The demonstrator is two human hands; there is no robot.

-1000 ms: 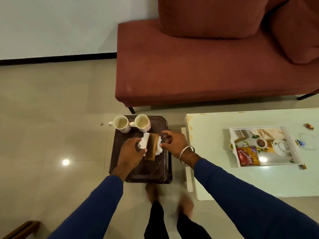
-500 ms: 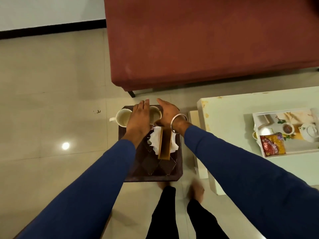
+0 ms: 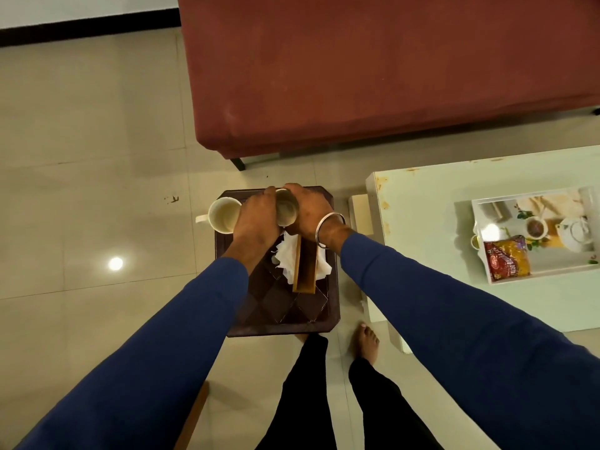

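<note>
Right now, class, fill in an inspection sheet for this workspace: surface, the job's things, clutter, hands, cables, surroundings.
Surface: small dark table, patterned top.
Job's things: held mug, upright near the far edge.
Clutter: other mug beside it, handle pointing left; napkin holder with white napkins.
Hands: left hand and right hand both wrap the held mug.
Cables: nothing seen.
Surroundings: red sofa, tiled floor, white table carrying a tray with a snack packet.
</note>
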